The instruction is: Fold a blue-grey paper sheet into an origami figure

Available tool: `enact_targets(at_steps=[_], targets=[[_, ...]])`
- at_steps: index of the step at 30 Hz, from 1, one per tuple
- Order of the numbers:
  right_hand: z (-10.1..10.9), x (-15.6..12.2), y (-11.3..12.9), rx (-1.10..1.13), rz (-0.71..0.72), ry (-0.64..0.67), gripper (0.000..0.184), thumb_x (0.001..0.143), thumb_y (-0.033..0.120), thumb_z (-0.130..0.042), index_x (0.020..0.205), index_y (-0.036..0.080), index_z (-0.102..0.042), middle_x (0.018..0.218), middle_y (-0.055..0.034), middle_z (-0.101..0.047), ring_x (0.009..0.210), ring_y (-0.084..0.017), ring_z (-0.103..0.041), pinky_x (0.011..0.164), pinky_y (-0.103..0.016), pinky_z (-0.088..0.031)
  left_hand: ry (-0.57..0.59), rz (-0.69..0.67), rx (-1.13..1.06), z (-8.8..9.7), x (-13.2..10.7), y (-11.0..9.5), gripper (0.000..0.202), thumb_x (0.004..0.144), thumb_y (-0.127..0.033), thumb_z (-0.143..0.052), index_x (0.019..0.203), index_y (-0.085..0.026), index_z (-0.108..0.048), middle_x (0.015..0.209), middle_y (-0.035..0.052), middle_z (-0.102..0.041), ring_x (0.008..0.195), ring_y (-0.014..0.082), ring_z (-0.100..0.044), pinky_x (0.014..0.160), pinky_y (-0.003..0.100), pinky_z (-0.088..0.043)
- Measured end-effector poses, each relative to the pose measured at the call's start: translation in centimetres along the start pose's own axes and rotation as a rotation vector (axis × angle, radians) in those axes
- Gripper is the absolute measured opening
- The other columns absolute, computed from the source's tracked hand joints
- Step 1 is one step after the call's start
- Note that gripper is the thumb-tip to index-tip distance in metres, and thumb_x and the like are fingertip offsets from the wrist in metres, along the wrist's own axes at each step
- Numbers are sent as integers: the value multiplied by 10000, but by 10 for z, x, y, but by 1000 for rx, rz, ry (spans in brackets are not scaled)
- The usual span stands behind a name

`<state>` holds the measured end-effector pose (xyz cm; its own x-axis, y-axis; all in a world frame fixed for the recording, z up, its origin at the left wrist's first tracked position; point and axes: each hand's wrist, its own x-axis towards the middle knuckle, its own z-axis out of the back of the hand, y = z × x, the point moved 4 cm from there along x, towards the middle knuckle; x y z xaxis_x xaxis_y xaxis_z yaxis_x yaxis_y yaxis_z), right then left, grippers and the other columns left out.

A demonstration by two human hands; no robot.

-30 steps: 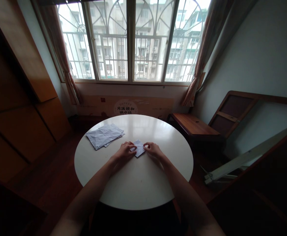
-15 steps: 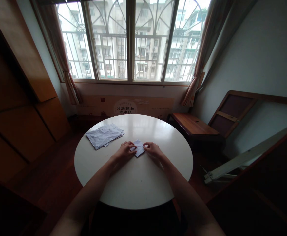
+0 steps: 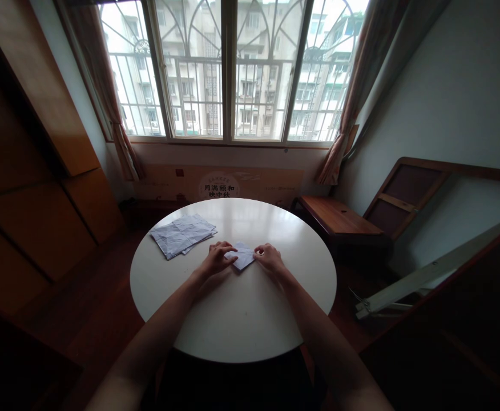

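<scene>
A small folded piece of white paper [image 3: 242, 257] lies flat on the round white table [image 3: 233, 308], a little beyond its middle. My left hand [image 3: 217, 258] rests on the paper's left edge with curled fingers pinching it. On the paper's right edge my right hand [image 3: 267, 257] presses down, its fingers bent and close together. Both forearms reach in from the near edge of the table.
A loose pile of creased white paper sheets [image 3: 182, 234] lies at the table's far left. A low wooden bench [image 3: 334, 218] stands to the right. A window with curtains is behind. Wooden cabinets [image 3: 36, 188] line the left wall, and a leaning board [image 3: 430, 271] is at the right.
Both hands have shifted slightly on the folded paper, the right fingers drawing in over its edge. The paper stays in the same place on the table.
</scene>
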<state>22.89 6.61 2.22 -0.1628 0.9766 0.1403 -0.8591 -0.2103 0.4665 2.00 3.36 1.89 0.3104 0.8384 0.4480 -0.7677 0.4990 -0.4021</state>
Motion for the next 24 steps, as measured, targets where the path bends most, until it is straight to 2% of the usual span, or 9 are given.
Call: enact_targets(at_steps=[6, 9, 12, 14, 16, 19, 22, 24], targets=[[1, 1, 2, 31, 13, 39, 247, 788, 347, -634, 980, 233, -740, 976, -50, -695, 914, -195, -623, 841, -320, -415, 154, 1, -51, -6, -3, -5, 301, 793, -428, -692, 1055, -283, -728, 1160, 49, -639, 1128, 263, -549, 1024, 420, -312], [1, 2, 2, 74, 20, 40, 212, 795, 331, -629, 929, 216, -746, 953, -50, -708, 881, -184, -637, 820, -307, -435, 161, 47, -56, -8, -3, -3, 247, 851, -305, -623, 1079, -292, -719, 1229, 48, -625, 1187, 258, -526, 1083, 458, -235], [-3, 4, 3, 210, 80, 51, 209, 804, 303, -612, 912, 186, -746, 905, -61, -727, 836, -180, -656, 762, -277, -464, 150, 73, -42, -9, -3, -1, 302, 874, -180, -551, 1101, -304, -707, 1259, 42, -621, 1225, 248, -511, 1109, 480, -188], [-6, 5, 4, 316, 130, 58, 225, 806, 289, -600, 928, 167, -745, 882, -69, -737, 812, -182, -666, 729, -265, -480, 156, 66, -38, -9, -3, 0, 272, 888, -217, -555, 1093, -305, -710, 1259, 42, -623, 1227, 247, -513, 1109, 478, -197], [-9, 7, 4, 387, 151, 50, 240, 808, 268, -582, 940, 150, -745, 874, -76, -742, 800, -183, -673, 720, -260, -492, 158, 46, -37, -9, -3, 0, 233, 884, -337, -594, 1079, -297, -716, 1262, 50, -621, 1225, 254, -515, 1104, 469, -219], [-12, 10, 3, 416, 145, 35, 301, 813, 203, -528, 1026, 134, -730, 820, -59, -739, 754, -167, -673, 717, -255, -506, 162, 11, -32, -9, -4, 2, 338, 823, -464, -663, 1106, -285, -706, 1283, 67, -607, 1232, 265, -509, 1098, 453, -245], [-13, 11, 6, 431, 157, 42, 390, 800, 144, -503, 1142, 151, -690, 839, -42, -741, 748, -156, -676, 723, -256, -523, 149, 6, -22, -10, -4, 2, 325, 832, -428, -667, 1127, -294, -699, 1277, 65, -611, 1217, 256, -522, 1096, 449, -257], [-13, 10, 8, 436, 180, 57, 378, 788, 123, -516, 1110, 165, -709, 926, -58, -748, 813, -171, -685, 769, -274, -533, 137, 6, -25, -11, -4, 1, 271, 863, -375, -639, 1115, -302, -707, 1256, 54, -624, 1192, 243, -538, 1093, 443, -266]])
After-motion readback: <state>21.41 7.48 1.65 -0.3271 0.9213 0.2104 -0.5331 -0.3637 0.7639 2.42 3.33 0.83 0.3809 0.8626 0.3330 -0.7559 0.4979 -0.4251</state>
